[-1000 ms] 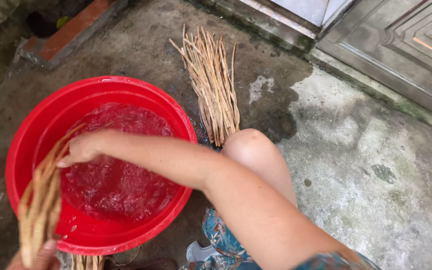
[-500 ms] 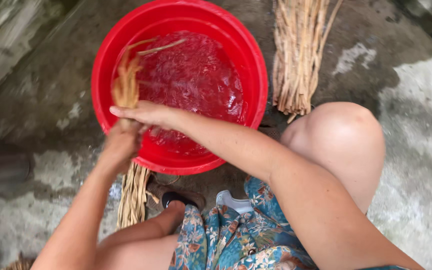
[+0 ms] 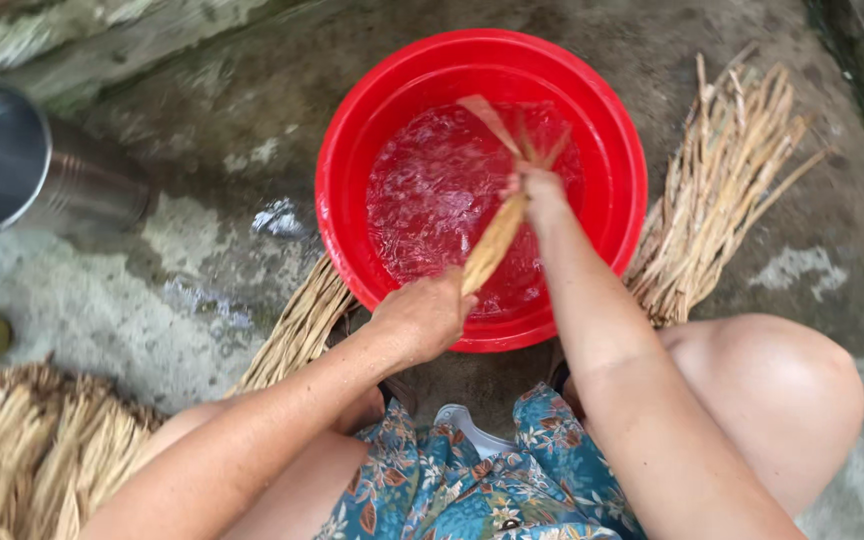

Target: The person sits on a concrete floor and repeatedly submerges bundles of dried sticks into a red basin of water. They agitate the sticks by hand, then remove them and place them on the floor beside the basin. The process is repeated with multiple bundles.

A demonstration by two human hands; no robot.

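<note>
Concrete floor [image 3: 202,250], wet and patchy, lay under everything. At twelve o'clock sat a red basin [image 3: 352,160] of water. Loose piles of dry straw lay at two o'clock [image 3: 722,190] and at eight o'clock [image 3: 42,450]; a metal pot [image 3: 22,160] stood at ten o'clock. Over the basin, a thin bundle of straw [image 3: 497,235] slanted from its near rim into the water. The left hand [image 3: 422,315] gripped its lower end in a fist; the right hand [image 3: 542,195] pinched it higher up.

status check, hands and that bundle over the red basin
Left hand and right hand both gripping straw bundle over red basin of water. Loose straw piles alongside, nothing in the way.
</note>
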